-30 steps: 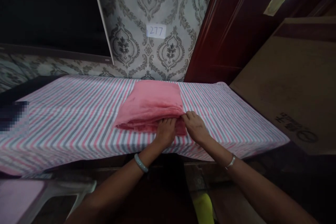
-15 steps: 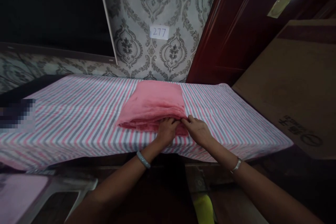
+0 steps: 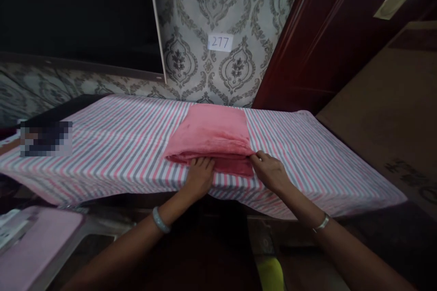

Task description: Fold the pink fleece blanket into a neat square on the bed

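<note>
A folded pink blanket [image 3: 215, 122], soft and plush-looking, lies on a striped cloth. Its upper layers are lifted a little along the front, and a lower layer shows beneath them. My right hand [image 3: 271, 170] pinches the front right corner of the upper layers. At the front edge, left of the middle, my left hand [image 3: 200, 175] lies palm down with its fingers stretched against the blanket under the upper fold. The fingertips of my left hand are partly hidden by that fold.
The striped cloth [image 3: 133, 136] covers a long table against a patterned wall. A dark screen [image 3: 78, 18] hangs at the left. A large cardboard box [image 3: 385, 95] stands at the right. A pink-topped stool [image 3: 51, 241] is at the lower left, and a blurred-out patch covers something at the table's left.
My left hand has slid left along the blanket's front edge, away from my right hand. My right hand keeps its pinch on the corner. The view has shifted slightly left.
</note>
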The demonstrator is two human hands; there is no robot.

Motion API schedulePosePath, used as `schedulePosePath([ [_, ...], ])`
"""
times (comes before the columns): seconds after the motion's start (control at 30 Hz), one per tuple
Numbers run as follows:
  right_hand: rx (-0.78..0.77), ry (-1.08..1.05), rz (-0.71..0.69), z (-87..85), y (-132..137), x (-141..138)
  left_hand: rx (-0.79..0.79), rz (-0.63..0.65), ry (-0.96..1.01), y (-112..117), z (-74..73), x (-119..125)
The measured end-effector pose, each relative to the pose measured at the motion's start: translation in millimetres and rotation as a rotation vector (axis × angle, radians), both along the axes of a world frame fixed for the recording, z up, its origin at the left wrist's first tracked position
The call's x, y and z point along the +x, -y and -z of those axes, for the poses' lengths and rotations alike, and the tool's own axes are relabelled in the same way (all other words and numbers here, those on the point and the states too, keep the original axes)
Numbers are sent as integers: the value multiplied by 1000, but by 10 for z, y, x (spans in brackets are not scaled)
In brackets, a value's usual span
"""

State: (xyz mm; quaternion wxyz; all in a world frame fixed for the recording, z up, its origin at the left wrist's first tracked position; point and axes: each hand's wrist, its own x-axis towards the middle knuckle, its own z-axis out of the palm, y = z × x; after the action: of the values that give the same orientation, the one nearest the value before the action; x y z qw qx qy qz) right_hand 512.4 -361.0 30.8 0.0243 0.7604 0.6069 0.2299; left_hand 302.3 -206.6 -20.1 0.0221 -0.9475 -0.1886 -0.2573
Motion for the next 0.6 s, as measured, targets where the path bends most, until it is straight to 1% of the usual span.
schedulePosePath([
  [0.1,8,-3,-34,89,30,7,35,-8,29,-123,27,-183],
  [0.17,39,-22,-81,141,69,0,91,21,92,-174,51,-307],
  [0.23,133,-54,-152,149,121,-18,139,90,169,-198,43,-424],
  [0.27,203,-74,-198,129,142,-31,150,134,206,-204,16,-469],
  [0.3,279,-98,-244,92,153,-47,153,173,237,-211,-32,-497],
  [0.37,427,-161,-312,-15,123,-87,141,211,283,-234,-191,-482],
  [0.43,518,-238,-330,-124,15,-130,118,210,279,-278,-404,-370],
  [0.47,539,-274,-319,-158,-60,-152,106,207,257,-307,-508,-290],
  [0.53,533,-317,-275,-142,-206,-192,82,194,182,-367,-657,-131],
  [0.57,502,-324,-252,-85,-260,-210,73,173,136,-393,-682,-70],
  [0.6,456,-323,-236,5,-295,-227,64,144,92,-414,-668,-28],
])
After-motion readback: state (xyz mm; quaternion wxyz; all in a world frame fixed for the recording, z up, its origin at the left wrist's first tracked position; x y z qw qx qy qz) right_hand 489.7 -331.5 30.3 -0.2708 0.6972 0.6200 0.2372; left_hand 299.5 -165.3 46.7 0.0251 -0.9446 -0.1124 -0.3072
